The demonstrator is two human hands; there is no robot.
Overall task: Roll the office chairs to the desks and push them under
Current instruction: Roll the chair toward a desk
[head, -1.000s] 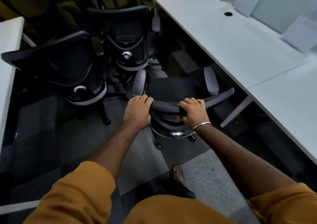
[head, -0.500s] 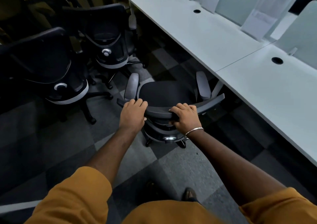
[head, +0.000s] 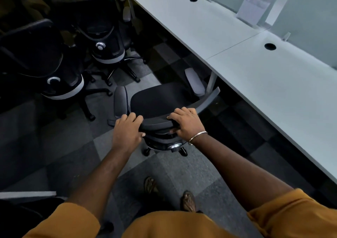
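A black office chair (head: 158, 101) with grey armrests stands on the carpet in front of me, its seat facing the long white desk (head: 264, 84) on the right. My left hand (head: 127, 132) grips the left part of the backrest's top edge. My right hand (head: 187, 122), with a metal bangle on the wrist, grips the same edge further right. The chair's right armrest lies close to the desk's edge and its white leg (head: 212, 81). The wheels partly show below the backrest.
Two more black chairs stand at the left: one (head: 54, 70) near me, another (head: 104, 37) behind it. Glass dividers (head: 255, 2) and cable holes line the desk's far side. A white desk edge (head: 27, 194) shows at the lower left. My sandalled feet (head: 187, 201) are on the carpet.
The chair has rolled and turned to the right, nearer the desk, with both hands still gripping the backrest. I have stepped forward, and the two other chairs have slipped left in view.
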